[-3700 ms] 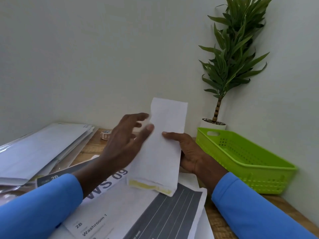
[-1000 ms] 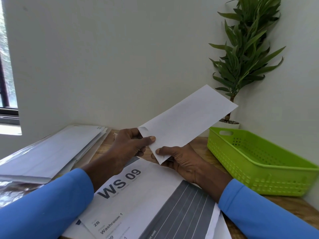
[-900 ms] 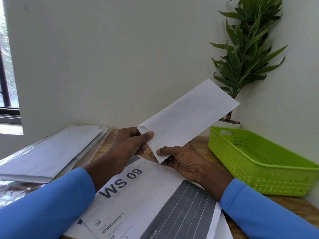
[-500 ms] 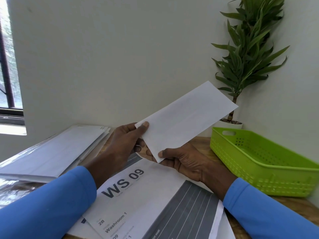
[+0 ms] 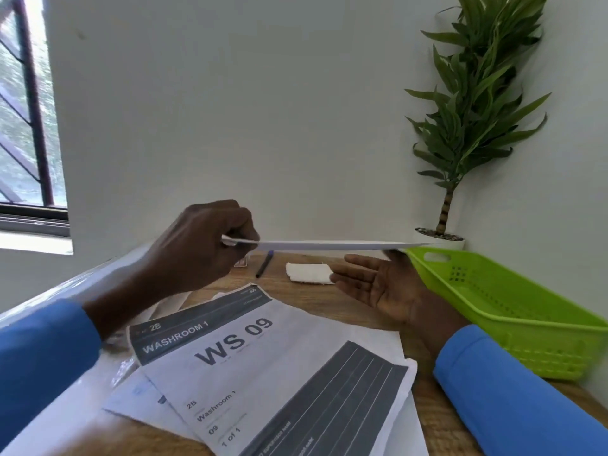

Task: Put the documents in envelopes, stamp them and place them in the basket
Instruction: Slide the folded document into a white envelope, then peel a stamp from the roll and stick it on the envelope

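Pinching envelope (image 5: 329,246) level | left hand (image 5: 197,248) | right hand (image 5: 381,287) palm-up below

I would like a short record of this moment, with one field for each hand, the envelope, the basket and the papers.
left hand: pinches the left end of the envelope
right hand: open, palm up, beneath the envelope
envelope: level, seen edge-on, far end at the rim of the basket
basket: green, at the right; nothing visible inside
documents: flat on the table, top sheet reads WS 09
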`<state>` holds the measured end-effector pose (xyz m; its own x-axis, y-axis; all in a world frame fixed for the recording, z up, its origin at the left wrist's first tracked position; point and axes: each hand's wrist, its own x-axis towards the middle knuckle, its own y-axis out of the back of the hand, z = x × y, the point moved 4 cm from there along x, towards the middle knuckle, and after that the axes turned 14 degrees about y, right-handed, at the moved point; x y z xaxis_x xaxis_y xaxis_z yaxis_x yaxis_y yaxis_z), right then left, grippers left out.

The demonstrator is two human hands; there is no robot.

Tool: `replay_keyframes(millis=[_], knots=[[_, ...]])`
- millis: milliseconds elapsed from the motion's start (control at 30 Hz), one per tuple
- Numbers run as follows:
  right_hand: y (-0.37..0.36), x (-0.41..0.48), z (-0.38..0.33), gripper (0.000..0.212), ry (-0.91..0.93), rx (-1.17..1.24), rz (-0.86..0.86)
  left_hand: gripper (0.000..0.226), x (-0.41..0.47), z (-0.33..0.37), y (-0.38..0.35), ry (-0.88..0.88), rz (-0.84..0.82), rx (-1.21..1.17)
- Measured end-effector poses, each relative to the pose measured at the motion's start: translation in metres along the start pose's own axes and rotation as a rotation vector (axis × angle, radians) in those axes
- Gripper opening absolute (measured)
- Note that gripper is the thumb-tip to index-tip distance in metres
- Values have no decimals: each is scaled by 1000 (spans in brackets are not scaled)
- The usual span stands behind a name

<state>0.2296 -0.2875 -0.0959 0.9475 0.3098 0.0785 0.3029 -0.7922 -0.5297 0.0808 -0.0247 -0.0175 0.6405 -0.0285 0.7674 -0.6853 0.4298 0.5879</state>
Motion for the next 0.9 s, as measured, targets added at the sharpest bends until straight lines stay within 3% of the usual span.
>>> replay_keyframes(millis=[100, 167, 267, 367, 433, 500, 600, 700, 833, 900], knots=[[17, 2, -9, 94, -81, -1, -27, 22, -31, -5, 4, -81, -65, 158], [19, 2, -12, 98, -77, -107, -30, 25, -52, -15, 2, -78, -122, 214], [11, 0, -9, 68, -40, -439, -69, 25, -76, -26, -6, -28, -243, 198], [5, 5, -6, 26, 199, -1107, -170, 16, -87, -24, -11, 11, -369, 200], [-3, 2, 0, 22, 345, -1411, -264, 41, -88, -22, -11, 66, -455, 242], [-13, -3, 7, 27, 401, -1559, -340, 57, -87, -19, -10, 109, -539, 292], [-25, -8, 14, 29, 423, -1720, -391, 62, -79, -16, -9, 167, -595, 263], [-34, -10, 18, 27, 478, -1750, -427, 64, -58, -25, -19, 228, -537, 277], [-38, -12, 22, 21, 526, -1693, -475, 19, -15, -49, -46, 355, -357, 292], [-38, -11, 23, 19, 561, -1680, -488, 8, 7, -61, -62, 433, -306, 295]])
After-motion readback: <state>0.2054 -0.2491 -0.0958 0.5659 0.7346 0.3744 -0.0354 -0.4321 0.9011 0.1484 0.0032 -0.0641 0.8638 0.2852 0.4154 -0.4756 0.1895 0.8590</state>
